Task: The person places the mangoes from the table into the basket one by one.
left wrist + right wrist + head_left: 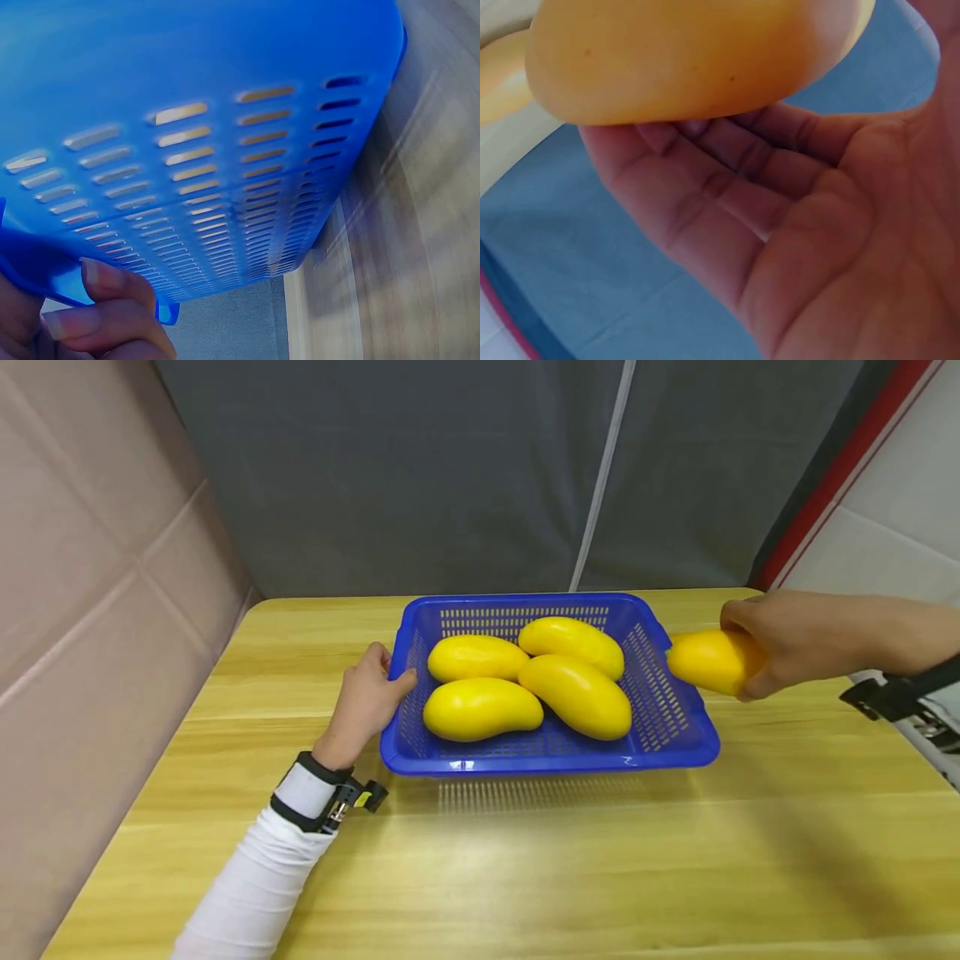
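A blue plastic basket (551, 766) with slotted walls sits on the wooden table, several yellow mangoes (483, 708) lying inside it. At its left side my left hand (367, 697) grips the rim, thumb over the edge; the left wrist view shows curled fingertips (112, 319) under the lip, beside the slotted outer wall (210, 157). My right hand (798, 639) holds another mango (712, 662) just off the basket's right side, its tip overlapping the right rim in the head view. Up close, the fingers support this mango (697, 60) along one side; the thumb is mostly out of frame.
The light wooden tabletop (525, 877) extends in front of the basket. Behind stands a dark grey curtain (405, 477) with a pale seam. A tiled wall (97, 552) rises on the left, and a white wall with red trim (862, 468) on the right.
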A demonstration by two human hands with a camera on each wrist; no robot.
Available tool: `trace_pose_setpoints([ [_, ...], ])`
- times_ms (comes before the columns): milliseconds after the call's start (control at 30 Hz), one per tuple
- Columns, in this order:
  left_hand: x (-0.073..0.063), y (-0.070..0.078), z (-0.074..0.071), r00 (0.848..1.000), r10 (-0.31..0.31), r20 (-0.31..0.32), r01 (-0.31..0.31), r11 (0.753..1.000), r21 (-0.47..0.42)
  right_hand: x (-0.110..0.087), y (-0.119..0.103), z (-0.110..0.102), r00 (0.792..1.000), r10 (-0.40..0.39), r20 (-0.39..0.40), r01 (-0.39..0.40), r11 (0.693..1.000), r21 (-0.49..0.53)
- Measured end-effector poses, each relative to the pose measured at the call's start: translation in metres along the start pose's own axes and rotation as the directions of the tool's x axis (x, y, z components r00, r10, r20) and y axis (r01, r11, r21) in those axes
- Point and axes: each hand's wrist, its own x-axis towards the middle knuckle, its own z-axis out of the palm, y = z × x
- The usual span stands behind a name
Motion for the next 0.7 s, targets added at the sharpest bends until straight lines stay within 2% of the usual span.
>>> trace_pose_setpoints([
  [133,-0.001,0.002,-0.001,1.0,-0.007,0.003,0.007,1.0,-0.003,0.012,-0.015,-0.006,0.999,-0.04,0.014,0.04,0.999,0.015],
  [233,-0.001,0.002,-0.001,1.0,-0.004,-0.002,0.004,1.0,0.006,0.023,-0.03,-0.01,0.994,-0.099,0.036,0.099,0.995,0.025],
  [433,-0.002,0.001,0.0,1.0,0.012,-0.021,-0.011,0.999,0.032,0.045,-0.067,-0.014,0.963,-0.228,0.146,0.219,0.973,0.075],
  [567,-0.003,0.001,0.0,0.999,0.023,-0.03,-0.022,0.999,0.037,0.053,-0.084,-0.014,0.953,-0.246,0.178,0.238,0.969,0.067],
  [700,-0.002,0.002,0.0,0.999,0.025,-0.033,-0.024,0.999,0.038,0.056,-0.092,-0.013,0.955,-0.235,0.181,0.23,0.972,0.049],
])
